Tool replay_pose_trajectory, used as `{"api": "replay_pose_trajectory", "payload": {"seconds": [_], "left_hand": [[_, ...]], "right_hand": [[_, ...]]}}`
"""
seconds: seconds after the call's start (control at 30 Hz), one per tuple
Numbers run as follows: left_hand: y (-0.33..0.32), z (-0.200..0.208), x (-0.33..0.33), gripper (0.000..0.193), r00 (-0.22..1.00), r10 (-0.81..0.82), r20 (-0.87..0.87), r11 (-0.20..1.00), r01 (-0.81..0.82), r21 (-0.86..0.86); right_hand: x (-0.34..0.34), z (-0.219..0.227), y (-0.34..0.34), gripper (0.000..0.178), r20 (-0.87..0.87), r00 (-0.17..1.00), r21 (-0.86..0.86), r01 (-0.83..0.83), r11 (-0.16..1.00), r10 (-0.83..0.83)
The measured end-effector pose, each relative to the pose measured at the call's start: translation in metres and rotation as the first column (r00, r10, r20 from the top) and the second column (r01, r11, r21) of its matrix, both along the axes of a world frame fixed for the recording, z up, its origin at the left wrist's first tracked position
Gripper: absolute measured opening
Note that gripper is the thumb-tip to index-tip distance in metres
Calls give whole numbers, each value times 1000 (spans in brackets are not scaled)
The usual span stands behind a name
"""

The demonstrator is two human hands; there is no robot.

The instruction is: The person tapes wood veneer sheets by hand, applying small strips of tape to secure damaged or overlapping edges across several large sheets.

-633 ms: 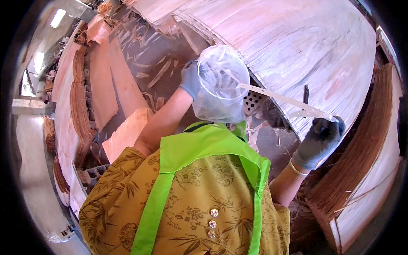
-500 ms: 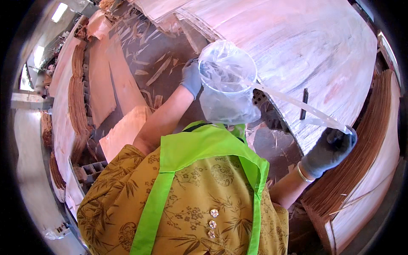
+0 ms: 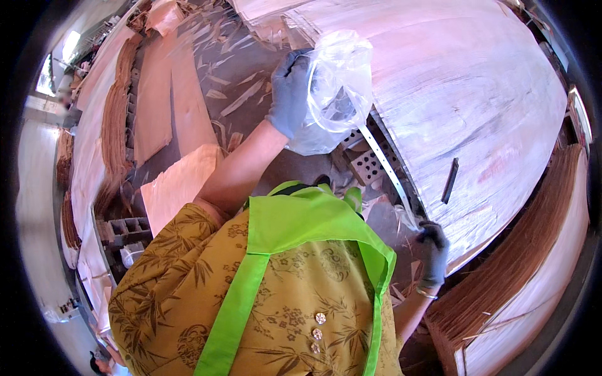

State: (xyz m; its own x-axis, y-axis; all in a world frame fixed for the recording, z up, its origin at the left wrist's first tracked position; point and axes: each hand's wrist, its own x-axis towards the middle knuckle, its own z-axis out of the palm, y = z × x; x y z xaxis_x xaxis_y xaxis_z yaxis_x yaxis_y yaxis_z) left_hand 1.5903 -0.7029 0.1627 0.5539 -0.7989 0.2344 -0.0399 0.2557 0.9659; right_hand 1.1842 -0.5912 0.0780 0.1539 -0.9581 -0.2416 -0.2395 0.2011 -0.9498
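My left hand (image 3: 290, 94), in a grey glove, is closed on the side of a clear plastic bag (image 3: 323, 141) with a round, ring-like opening. From the bag runs a narrow white perforated tape (image 3: 384, 156), slanting down to the right. Its lower end is crumpled and meets the fingers of my right hand (image 3: 433, 254), also gloved, which are closed on it. The tape passes along the near left edge of a large stack of pale veneer sheets (image 3: 464, 106). A short dark bar (image 3: 450, 180) lies on that stack, apart from both hands.
Another veneer stack (image 3: 508, 269) stands at the right, its brown layered edge toward me. Perforated blocks (image 3: 367, 168) sit under the large stack's edge. Loose veneer pieces (image 3: 182, 188) and scraps (image 3: 241, 100) lie at the left, beside a further stack (image 3: 116, 113). A person (image 3: 103, 365) shows at lower left.
My right hand has moved left and down toward my body, bringing the tape's end with it. My left hand has raised the bag slightly away from me, and the tape now hangs more steeply.
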Motion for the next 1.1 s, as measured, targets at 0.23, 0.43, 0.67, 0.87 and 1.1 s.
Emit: {"api": "replay_pose_trajectory", "payload": {"seconds": [0.23,0.43,0.67,0.87,1.1], "left_hand": [[16,33,-35,18,992,-62,113,992,74,-104],[28,39,-50,18,985,-159,71,984,164,-69],[38,16,-45,22,945,-102,311,995,99,26],[42,-34,-55,22,930,-167,329,986,149,79],[34,-72,-36,23,924,-152,351,987,122,107]], "right_hand": [[55,12,-19,35,-131,961,-307,194,932,-243],[150,26,-47,28,243,954,-185,-129,974,172],[164,47,-42,16,423,882,80,-265,961,208],[175,84,-46,18,394,862,-26,-338,941,320],[143,146,-48,19,495,844,-121,-170,978,208]]}}
